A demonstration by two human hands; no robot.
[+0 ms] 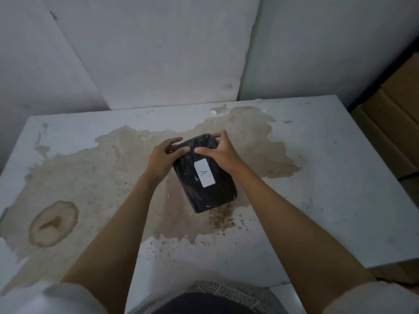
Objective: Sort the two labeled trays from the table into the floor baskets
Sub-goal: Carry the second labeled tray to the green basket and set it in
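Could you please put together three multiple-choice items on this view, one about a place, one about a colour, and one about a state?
1. Where is the black tray?
A. On the stained table, near its middle
B. In a floor basket
C. On the cardboard boxes

2. What colour is the label marked "A"?
A. Yellow
B. White
C. Red

3. How is the tray held?
A. By neither hand
B. By the right hand only
C. By the left hand and right hand at its far end

Answers:
1 A: it sits over the brown stain on the tabletop.
2 B: the label is white against black.
3 C: fingers of both hands wrap its far end.
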